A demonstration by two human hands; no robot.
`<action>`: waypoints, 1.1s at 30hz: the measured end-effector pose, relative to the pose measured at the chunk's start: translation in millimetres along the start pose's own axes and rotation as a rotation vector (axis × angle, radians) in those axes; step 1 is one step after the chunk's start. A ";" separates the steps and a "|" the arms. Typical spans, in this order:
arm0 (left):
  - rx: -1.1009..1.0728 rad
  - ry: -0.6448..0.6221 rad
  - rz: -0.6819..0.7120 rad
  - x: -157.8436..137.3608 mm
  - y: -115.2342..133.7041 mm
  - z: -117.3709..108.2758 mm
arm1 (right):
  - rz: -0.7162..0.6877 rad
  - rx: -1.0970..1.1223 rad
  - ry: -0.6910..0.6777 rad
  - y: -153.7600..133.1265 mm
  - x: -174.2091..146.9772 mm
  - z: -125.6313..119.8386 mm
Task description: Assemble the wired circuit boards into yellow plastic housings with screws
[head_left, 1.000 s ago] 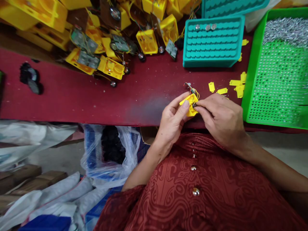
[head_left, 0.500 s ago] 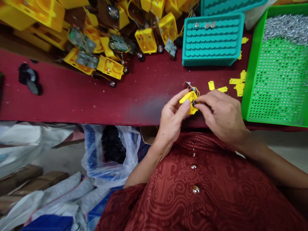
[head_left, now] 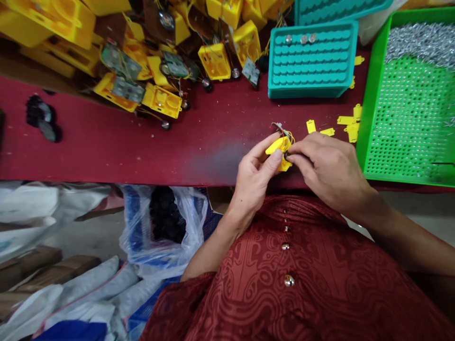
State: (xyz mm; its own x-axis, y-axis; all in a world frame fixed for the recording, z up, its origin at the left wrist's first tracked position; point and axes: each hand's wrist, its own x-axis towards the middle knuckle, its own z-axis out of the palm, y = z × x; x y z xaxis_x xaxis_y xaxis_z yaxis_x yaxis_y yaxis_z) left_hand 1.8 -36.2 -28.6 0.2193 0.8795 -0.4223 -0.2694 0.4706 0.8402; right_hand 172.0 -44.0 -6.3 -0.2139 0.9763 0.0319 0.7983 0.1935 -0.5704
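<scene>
My left hand (head_left: 255, 173) is closed around a small yellow plastic housing (head_left: 283, 143), its thumb lying across the front. Thin red and yellow wires run from the housing to a small circuit board (head_left: 277, 126) at its far end. Thumb and forefinger of my right hand (head_left: 325, 166) pinch a small dark round part (head_left: 286, 155) against the housing's right side. Those fingers partly hide it, so its exact kind is unclear. Both hands are above the front edge of the dark red table (head_left: 199, 137). Small yellow plates (head_left: 311, 126) lie just beyond my right hand.
Yellow housings with wires and boards (head_left: 161, 100) are heaped at the back left. A teal tray (head_left: 313, 85) holding 3 silver discs stands at the back. On the right is a green basket (head_left: 369, 94) of metal screws. Dark parts (head_left: 42, 116) lie far left.
The hands stay nearly in place, with the housing tilted slightly and the right fingertips a little lower on the dark part. The whole view has shifted slightly.
</scene>
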 end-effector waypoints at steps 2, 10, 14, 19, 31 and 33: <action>-0.033 -0.001 -0.014 -2.2 2.9 1.3 | -0.010 0.001 0.026 -3.1 -1.8 1.5; -0.093 0.028 -0.082 0.7 8.8 4.9 | -0.071 0.153 0.051 -3.4 -7.4 -1.0; -0.121 0.029 -0.078 6.6 7.9 2.4 | -0.026 0.272 0.251 -2.1 -10.1 -6.0; -0.128 -0.022 -0.048 8.2 10.2 1.6 | -0.027 0.286 0.439 2.6 -13.0 -4.4; -0.110 -0.249 -0.042 0.2 23.4 2.2 | 0.188 0.648 0.330 17.9 -13.8 -0.2; -0.153 -0.300 -0.081 -6.4 27.8 0.9 | 0.275 0.895 0.143 19.2 -8.6 -1.5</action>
State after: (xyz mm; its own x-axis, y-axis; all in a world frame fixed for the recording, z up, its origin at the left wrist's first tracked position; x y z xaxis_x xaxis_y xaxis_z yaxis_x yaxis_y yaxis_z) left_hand -6.2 -28.9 -2.3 0.5055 0.7896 -0.3478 -0.3722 0.5632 0.7378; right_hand 190.0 -48.5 -16.3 0.0359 0.9907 -0.1311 0.0690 -0.1333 -0.9887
